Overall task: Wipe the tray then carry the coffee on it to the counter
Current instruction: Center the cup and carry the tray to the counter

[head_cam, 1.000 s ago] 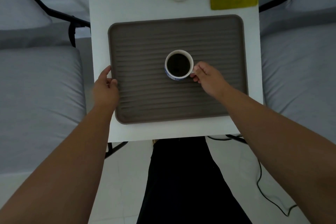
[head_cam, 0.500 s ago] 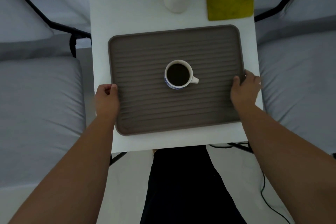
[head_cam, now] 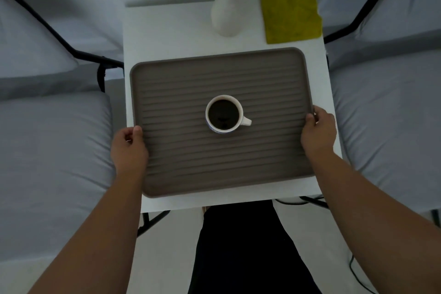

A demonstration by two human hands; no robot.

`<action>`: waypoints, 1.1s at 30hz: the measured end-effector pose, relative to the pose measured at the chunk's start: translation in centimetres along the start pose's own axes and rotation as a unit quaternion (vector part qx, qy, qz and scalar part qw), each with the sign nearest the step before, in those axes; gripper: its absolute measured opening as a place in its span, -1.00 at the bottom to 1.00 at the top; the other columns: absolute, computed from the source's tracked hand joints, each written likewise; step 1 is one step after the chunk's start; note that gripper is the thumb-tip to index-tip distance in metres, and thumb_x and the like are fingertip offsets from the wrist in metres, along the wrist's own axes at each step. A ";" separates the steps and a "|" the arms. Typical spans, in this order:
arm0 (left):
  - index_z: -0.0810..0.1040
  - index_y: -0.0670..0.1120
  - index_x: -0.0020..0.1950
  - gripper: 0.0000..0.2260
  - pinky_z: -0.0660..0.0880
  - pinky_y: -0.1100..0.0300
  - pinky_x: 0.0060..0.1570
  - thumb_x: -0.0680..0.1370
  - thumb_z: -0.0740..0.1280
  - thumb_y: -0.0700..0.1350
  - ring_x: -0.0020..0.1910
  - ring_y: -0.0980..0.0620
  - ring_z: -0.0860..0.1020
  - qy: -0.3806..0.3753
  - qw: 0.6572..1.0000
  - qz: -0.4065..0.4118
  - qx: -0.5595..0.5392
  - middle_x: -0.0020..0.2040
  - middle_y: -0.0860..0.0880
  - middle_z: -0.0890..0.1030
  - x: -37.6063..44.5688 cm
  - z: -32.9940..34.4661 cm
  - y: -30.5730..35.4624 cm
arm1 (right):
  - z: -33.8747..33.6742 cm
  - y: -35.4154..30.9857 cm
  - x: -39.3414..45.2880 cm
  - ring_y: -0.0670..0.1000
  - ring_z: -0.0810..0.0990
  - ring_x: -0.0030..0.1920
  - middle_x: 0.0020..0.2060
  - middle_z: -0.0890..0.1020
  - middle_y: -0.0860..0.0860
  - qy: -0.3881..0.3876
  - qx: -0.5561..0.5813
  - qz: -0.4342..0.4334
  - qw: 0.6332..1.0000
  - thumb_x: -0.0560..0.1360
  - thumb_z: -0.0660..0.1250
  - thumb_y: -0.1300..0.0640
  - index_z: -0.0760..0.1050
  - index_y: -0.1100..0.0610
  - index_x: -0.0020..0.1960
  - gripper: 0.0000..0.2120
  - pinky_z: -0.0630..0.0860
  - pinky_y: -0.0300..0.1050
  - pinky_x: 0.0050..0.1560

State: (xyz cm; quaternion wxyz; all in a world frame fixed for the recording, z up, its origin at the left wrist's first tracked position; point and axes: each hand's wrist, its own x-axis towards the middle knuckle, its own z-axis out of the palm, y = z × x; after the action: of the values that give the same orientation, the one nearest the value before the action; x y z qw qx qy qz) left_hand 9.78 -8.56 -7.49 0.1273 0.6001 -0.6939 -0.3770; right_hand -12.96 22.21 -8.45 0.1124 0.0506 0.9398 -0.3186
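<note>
Right hand (head_cam: 318,132) has left the cup handle and gone out to the right edge of the tray (head_cam: 214,79); left hand (head_cam: 130,148) was already at the left edge and has closed down on it. Both hands are now curled round the short edges, thumbs lying on the ribbed top, fingers tucked under or behind the rim where I can't see them, so can't tell if the tray has cleared the white table (head_cam: 167,26) yet. Coffee cup (head_cam: 224,113) stands upright at mid-tray, about midway between the two hands, slightly far of the line joining them, handle pointing right. Tray's long axis runs left-right, so the grip spans its length with the load centred: good balance side to side, and the only tilt to watch is near-far. Cup is filled high with dark coffee, so it looks like a level lift is needed, both hands rising together. Yellow cloth (head_cam: 291,16) lies at the far right corner of the table, clear of the tray, beside the white vase (head_cam: 226,14) of flowers. Wiping looks done; the carry to the counter remains, and no counter is in view.
</note>
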 end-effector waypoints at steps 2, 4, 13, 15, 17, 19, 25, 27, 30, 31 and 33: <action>0.53 -0.22 0.13 -0.73 0.35 0.16 -0.03 0.62 0.23 -0.03 -0.05 -0.01 0.48 0.004 1.000 0.002 0.009 -0.05 -0.08 0.53 -0.1 -1.5 0.7 | -0.8 -0.8 -0.5 0.13 0.49 0.11 0.12 0.49 0.21 -0.010 0.006 -0.016 1.000 0.60 0.15 0.19 0.42 0.14 0.33 -0.69 0.30 -0.24 0.12; 0.53 -0.23 0.14 -0.72 0.36 0.16 -0.01 0.62 0.24 -0.03 -0.04 -0.02 0.48 0.006 1.000 0.002 0.009 -0.04 -0.10 0.54 -0.4 -3.4 1.6 | -1.8 -1.9 -1.2 0.16 0.50 0.07 0.07 0.51 0.24 -0.015 0.004 -0.049 0.999 0.59 0.17 0.20 0.44 0.18 0.32 -0.69 0.28 -0.27 0.07; 0.53 -0.20 0.12 -0.73 0.42 0.02 0.02 0.62 0.23 -0.02 0.04 -0.17 0.56 0.036 0.999 -0.028 -0.015 0.03 -0.20 0.60 -3.5 -14.5 6.2 | -8.8 -11.0 -4.2 0.08 0.49 -0.05 0.02 0.50 0.16 -0.080 0.002 -0.156 0.985 0.59 0.18 0.17 0.43 0.16 0.32 -0.68 0.43 -0.07 0.05; 0.52 -0.21 0.14 -0.73 0.41 0.02 0.01 0.63 0.22 -0.03 0.03 -0.15 0.54 0.048 0.998 -0.034 -0.021 0.03 -0.18 0.59 -4.2 -17.1 7.2 | -10.2 -13.4 -4.6 0.04 0.47 -0.10 -0.02 0.51 0.12 -0.091 0.001 -0.187 0.978 0.58 0.19 0.17 0.44 0.15 0.31 -0.69 0.41 -0.09 -0.01; 0.52 -0.23 0.17 -0.71 0.40 0.02 0.00 0.63 0.22 -0.03 0.00 -0.12 0.52 0.064 0.997 -0.039 -0.033 0.04 -0.16 0.59 -5.0 -19.5 8.1 | -11.3 -15.7 -5.2 0.02 0.46 -0.13 -0.05 0.49 0.07 -0.107 0.004 -0.212 0.971 0.58 0.19 0.16 0.44 0.13 0.31 -0.70 0.41 -0.09 -0.02; 0.53 -0.25 0.18 -0.70 0.41 0.01 0.01 0.62 0.24 -0.04 0.03 -0.16 0.54 0.087 0.993 -0.050 -0.059 0.07 -0.22 0.60 -5.8 -21.8 8.6 | -12.2 -18.0 -5.8 0.01 0.45 -0.12 -0.06 0.46 0.03 -0.121 0.005 -0.232 0.965 0.59 0.19 0.17 0.44 0.15 0.30 -0.70 0.35 -0.14 -0.03; 0.55 -0.24 0.16 -0.73 0.39 0.07 -0.04 0.61 0.26 -0.06 -0.03 -0.10 0.53 0.157 0.978 -0.086 -0.106 -0.02 -0.15 0.59 -10.6 -27.9 9.2 | -14.4 -24.2 -7.5 0.05 0.46 -0.06 -0.03 0.52 0.08 -0.179 0.012 -0.307 0.935 0.58 0.21 0.18 0.47 0.17 0.27 -0.71 0.31 -0.15 -0.03; 0.56 -0.24 0.14 -0.73 0.40 0.07 -0.03 0.61 0.27 -0.06 -0.03 -0.10 0.55 0.176 0.972 -0.098 -0.119 0.01 -0.18 0.62 -12.4 -29.7 8.7 | -14.8 -26.0 -8.2 0.05 0.46 -0.04 -0.02 0.54 0.10 -0.202 -0.001 -0.334 0.921 0.57 0.21 0.18 0.49 0.17 0.26 -0.72 0.31 -0.15 -0.03; 0.58 -0.21 0.12 -0.73 0.42 0.06 -0.01 0.60 0.28 -0.03 -0.05 -0.09 0.53 0.212 0.961 -0.123 -0.126 0.00 -0.18 0.63 -15.3 -32.2 7.8 | -15.4 -28.7 -9.7 0.03 0.46 -0.03 0.03 0.59 0.11 -0.228 -0.015 -0.366 0.902 0.57 0.20 0.17 0.51 0.15 0.22 -0.74 0.38 -0.10 0.01; 0.58 -0.20 0.11 -0.73 0.41 0.07 -0.01 0.60 0.28 -0.02 -0.06 -0.08 0.52 0.225 0.958 -0.130 -0.124 -0.02 -0.15 0.62 -16.5 -32.9 7.6 | -15.6 -29.6 -10.3 0.03 0.47 -0.03 0.05 0.59 0.12 -0.238 -0.018 -0.377 0.895 0.57 0.21 0.17 0.51 0.14 0.22 -0.75 0.40 -0.09 0.03; 0.58 -0.19 0.09 -0.74 0.40 0.09 -0.02 0.59 0.28 -0.01 -0.07 -0.08 0.52 0.253 0.948 -0.142 -0.127 -0.05 -0.13 0.60 -18.9 -34.4 7.0 | -16.2 -31.3 -12.0 0.01 0.46 -0.03 0.05 0.59 0.11 -0.259 -0.022 -0.406 0.876 0.57 0.21 0.18 0.51 0.16 0.24 -0.73 0.37 -0.11 0.04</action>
State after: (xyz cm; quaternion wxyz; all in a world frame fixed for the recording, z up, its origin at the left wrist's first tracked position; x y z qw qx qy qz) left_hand 30.91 -3.73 25.99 0.3190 0.7473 -0.4924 -0.3119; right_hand -9.50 7.00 25.38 0.2141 -0.4224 0.8215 -0.3174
